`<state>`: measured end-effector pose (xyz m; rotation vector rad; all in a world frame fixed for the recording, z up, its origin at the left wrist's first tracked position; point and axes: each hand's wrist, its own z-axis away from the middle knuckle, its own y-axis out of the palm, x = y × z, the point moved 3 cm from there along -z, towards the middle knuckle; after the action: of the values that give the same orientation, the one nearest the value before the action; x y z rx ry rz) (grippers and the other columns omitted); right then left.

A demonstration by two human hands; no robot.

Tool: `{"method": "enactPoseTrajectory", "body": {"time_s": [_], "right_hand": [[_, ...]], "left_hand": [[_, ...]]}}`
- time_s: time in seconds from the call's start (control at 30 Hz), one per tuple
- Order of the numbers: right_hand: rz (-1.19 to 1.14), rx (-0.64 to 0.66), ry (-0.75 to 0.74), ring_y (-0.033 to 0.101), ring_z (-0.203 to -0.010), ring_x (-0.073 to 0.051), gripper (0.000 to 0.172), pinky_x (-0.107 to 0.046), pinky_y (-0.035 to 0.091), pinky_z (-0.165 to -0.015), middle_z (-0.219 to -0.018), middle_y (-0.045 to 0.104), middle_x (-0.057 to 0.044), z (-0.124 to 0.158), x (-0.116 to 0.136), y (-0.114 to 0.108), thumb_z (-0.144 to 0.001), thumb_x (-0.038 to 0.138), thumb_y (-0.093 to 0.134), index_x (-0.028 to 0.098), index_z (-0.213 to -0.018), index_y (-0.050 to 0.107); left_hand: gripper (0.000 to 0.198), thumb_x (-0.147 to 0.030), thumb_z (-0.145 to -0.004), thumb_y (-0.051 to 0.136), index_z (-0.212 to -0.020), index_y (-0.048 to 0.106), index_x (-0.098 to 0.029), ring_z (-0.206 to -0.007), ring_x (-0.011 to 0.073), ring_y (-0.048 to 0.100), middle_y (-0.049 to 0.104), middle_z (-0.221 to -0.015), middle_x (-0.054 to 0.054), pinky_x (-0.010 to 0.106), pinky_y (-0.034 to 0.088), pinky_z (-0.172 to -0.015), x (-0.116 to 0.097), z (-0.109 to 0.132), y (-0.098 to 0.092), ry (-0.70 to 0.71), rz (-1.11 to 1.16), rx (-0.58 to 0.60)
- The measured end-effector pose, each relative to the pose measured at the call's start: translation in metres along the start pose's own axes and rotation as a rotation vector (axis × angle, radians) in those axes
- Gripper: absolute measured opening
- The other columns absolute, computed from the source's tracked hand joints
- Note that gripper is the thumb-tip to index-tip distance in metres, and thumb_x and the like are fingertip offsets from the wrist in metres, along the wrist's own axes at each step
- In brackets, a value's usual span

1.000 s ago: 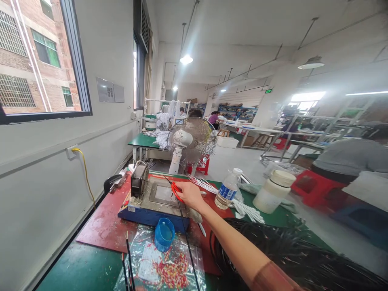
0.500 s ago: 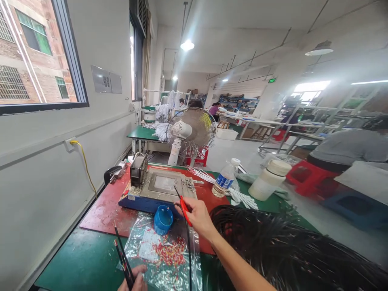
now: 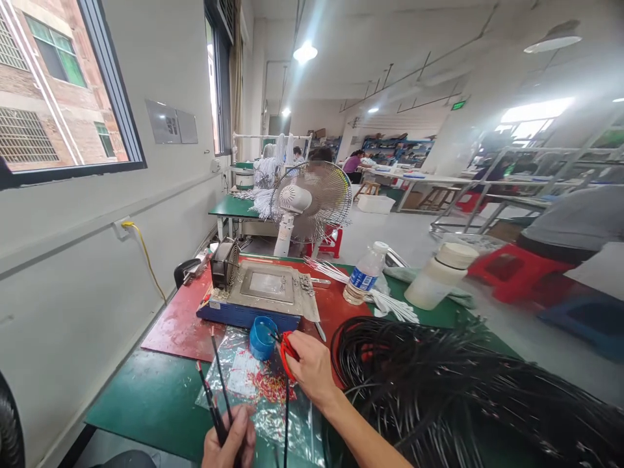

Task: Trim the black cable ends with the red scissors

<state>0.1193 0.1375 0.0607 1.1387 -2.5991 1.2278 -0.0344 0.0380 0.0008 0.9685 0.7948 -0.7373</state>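
My left hand point(image 3: 229, 437) is closed around a few black cables point(image 3: 213, 400), whose stripped ends point up and show reddish wire. Red-handled scissors point(image 3: 287, 356) are in my closed right hand point(image 3: 312, 367), their dark tips beside the rim of a small blue cup point(image 3: 262, 338). A black cable point(image 3: 286, 416) hangs straight down below that hand; how the fingers hold it is hidden. Red and yellow insulation scraps point(image 3: 273, 385) lie on a clear plastic bag point(image 3: 273, 422) under the hands.
Behind the cup stands a blue-based heating plate point(image 3: 248, 314) with a small fan point(image 3: 224, 263) at its left. A large heap of black cables point(image 3: 439, 383) covers the right. Farther back are a water bottle point(image 3: 361, 276), a white jar point(image 3: 441, 276), white wires point(image 3: 394, 305) and a standing fan point(image 3: 312, 201).
My right hand has brought the scissors down and left, from above the heating plate's front edge to beside the cup. My left hand has risen slightly with its cables. The camera view has shifted.
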Motion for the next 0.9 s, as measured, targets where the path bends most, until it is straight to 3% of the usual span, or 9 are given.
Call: {"method": "enactPoseTrajectory", "body": {"time_s": [0.1,0.23,0.33,0.43,0.53,0.67,0.8,0.9], "right_hand": [[-0.012,-0.101,-0.15,0.044,-0.057,-0.014,0.021,-0.026,0.029,-0.057,-0.058,0.053,-0.002,0.013,0.019,-0.011,-0.085,0.016,0.042,0.015,-0.07,0.057],[-0.049,-0.118,-0.324,0.044,-0.057,-0.015,0.022,-0.028,0.027,-0.055,-0.059,0.055,-0.003,0.037,0.045,-0.019,-0.088,0.015,0.04,0.012,-0.083,0.061],[-0.103,-0.095,-0.402,0.046,-0.058,-0.015,0.024,-0.029,0.027,-0.055,-0.064,0.059,-0.005,0.055,0.057,-0.021,-0.09,0.015,0.037,0.01,-0.092,0.061],[-0.137,-0.01,-0.378,0.047,-0.058,-0.015,0.023,-0.029,0.029,-0.056,-0.065,0.06,-0.004,0.069,0.061,-0.021,-0.09,0.014,0.039,0.013,-0.098,0.06],[-0.199,0.149,-0.183,0.051,-0.065,-0.016,0.019,-0.028,0.033,-0.059,-0.073,0.062,-0.004,0.076,0.056,-0.022,-0.087,0.017,0.046,0.018,-0.101,0.059],[-0.375,0.341,0.249,0.053,-0.076,-0.02,0.025,-0.028,0.04,-0.066,-0.084,0.06,-0.006,0.081,0.045,-0.024,-0.076,0.037,0.062,0.018,-0.092,0.059],[-0.698,0.646,0.519,0.047,-0.066,-0.014,0.031,-0.023,0.036,-0.059,-0.07,0.053,0.0,0.09,0.045,-0.017,-0.08,0.047,0.055,0.017,-0.072,0.058],[-0.903,0.717,0.637,0.039,-0.057,-0.01,0.041,-0.02,0.03,-0.052,-0.06,0.042,0.003,0.097,0.047,-0.011,-0.083,0.053,0.048,0.015,-0.069,0.058]], "left_hand": [[0.053,-0.057,-0.048,0.077,-0.073,0.07,-0.011,-0.026,-0.0006,0.026,0.055,-0.045,0.0,0.016,0.007,-0.031,-0.002,0.003,0.011,-0.052,-0.011,0.01],[0.053,-0.057,-0.05,0.076,-0.075,0.071,-0.01,-0.026,-0.0007,0.022,0.052,-0.041,-0.002,0.017,0.007,-0.031,0.001,0.007,0.021,-0.127,-0.014,0.006],[0.044,-0.051,-0.055,0.076,-0.072,0.071,-0.011,-0.031,0.0036,0.034,0.056,-0.047,0.0,0.017,0.018,-0.031,0.004,0.013,0.025,-0.159,0.016,-0.029],[0.043,-0.043,-0.05,0.082,-0.078,0.072,-0.013,-0.044,0.0092,0.05,0.061,-0.056,0.001,0.018,0.036,-0.041,0.004,0.017,0.025,-0.159,0.089,-0.089],[0.044,-0.042,-0.045,0.084,-0.076,0.072,-0.013,-0.041,0.0067,0.043,0.054,-0.048,-0.003,0.016,0.031,-0.04,0.006,0.017,0.022,-0.131,0.067,-0.112],[0.041,-0.047,-0.05,0.08,-0.066,0.069,-0.011,-0.035,0.0028,0.027,0.042,-0.037,-0.007,0.015,0.015,-0.037,0.007,0.016,0.02,-0.098,-0.045,-0.113],[0.052,-0.042,-0.042,0.085,-0.08,0.071,-0.009,-0.035,0.0014,0.027,0.055,-0.047,-0.003,0.016,0.016,-0.036,0.004,0.019,0.021,-0.117,-0.024,-0.179],[0.054,-0.041,-0.043,0.085,-0.084,0.07,-0.009,-0.033,0.0019,0.026,0.046,-0.041,-0.008,0.016,0.016,-0.035,0.003,0.02,0.019,-0.131,-0.022,-0.194]]}}
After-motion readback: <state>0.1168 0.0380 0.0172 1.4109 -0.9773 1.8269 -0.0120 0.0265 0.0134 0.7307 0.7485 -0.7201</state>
